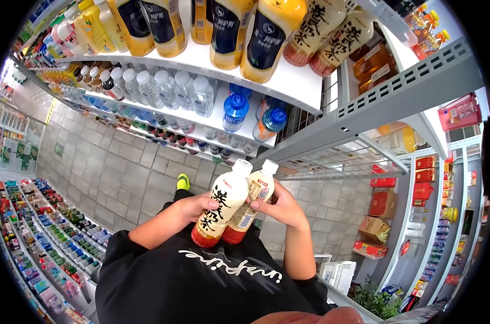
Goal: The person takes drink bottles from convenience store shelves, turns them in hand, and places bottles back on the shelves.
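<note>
Two milk tea bottles with white caps and red bases are held upright, slightly tilted, before my chest. My left hand (198, 207) is closed around the left milk tea bottle (223, 202), its thumb across the front label with large black characters. My right hand (280, 206) grips the right milk tea bottle (258, 189), which shows its barcode side and stands partly behind the left one. The two bottles touch or nearly touch. Matching milk tea bottles (315, 29) stand at the right end of the upper shelf in front of me.
The upper shelf (201, 59) also bears yellow bottles with dark labels (269, 38). Clear water bottles (183, 89) and blue-capped bottles (235, 112) line the shelf below. A grey perforated upright (412, 78) stands to the right. Cardboard boxes (374, 229) sit at far right, above tiled floor (115, 162).
</note>
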The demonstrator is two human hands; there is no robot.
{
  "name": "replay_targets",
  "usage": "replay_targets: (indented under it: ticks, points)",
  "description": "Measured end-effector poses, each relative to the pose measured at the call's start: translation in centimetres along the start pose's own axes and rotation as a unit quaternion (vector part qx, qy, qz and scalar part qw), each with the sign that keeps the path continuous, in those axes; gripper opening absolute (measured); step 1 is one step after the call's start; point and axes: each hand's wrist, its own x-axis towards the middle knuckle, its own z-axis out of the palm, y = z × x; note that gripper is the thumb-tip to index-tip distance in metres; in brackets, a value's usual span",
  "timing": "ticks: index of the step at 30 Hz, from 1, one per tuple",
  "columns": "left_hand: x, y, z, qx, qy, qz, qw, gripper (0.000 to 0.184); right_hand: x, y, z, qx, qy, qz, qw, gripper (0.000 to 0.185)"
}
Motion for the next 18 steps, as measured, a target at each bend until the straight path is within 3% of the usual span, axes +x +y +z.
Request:
replay_targets:
  ticks: [3,5,8,11,14,16,18]
  points:
    - [0.2,0.6,0.2,0.002,0.018,0.003,1.000,0.084,-0.5,-0.8,0.8,0.018,0.047,-0.010,0.999,0.052]
    - [0.7,0.8,0.1,-0.018,0.028,0.070,0.997,0.086,-1.5,-1.6,1.3,0.015,0.114,-0.026,0.993,0.061]
    - [0.7,3.8,1.0,0.023,-0.060,0.130,0.989,0.102,-2.9,-5.8,3.4,-0.106,0.231,-0.113,0.961,0.069]
    - [-0.3,5.0,-1.4,-0.034,-0.075,0.130,0.988,0.095,-3.7,-8.4,4.2,-0.160,0.353,-0.267,0.883,0.071]
    - [-1.2,5.6,-3.1,-0.088,-0.104,0.122,0.983,0.079,-2.2,-11.1,4.6,-0.196,0.432,-0.425,0.771,0.073]
    - [-1.7,5.9,-3.8,-0.115,-0.082,0.116,0.983,0.076,-0.3,-12.2,4.3,-0.188,0.478,-0.481,0.710,0.063]
    - [-2.0,6.1,-4.5,-0.111,-0.075,0.116,0.984,0.075,1.9,-13.1,3.4,-0.212,0.496,-0.484,0.689,0.058]
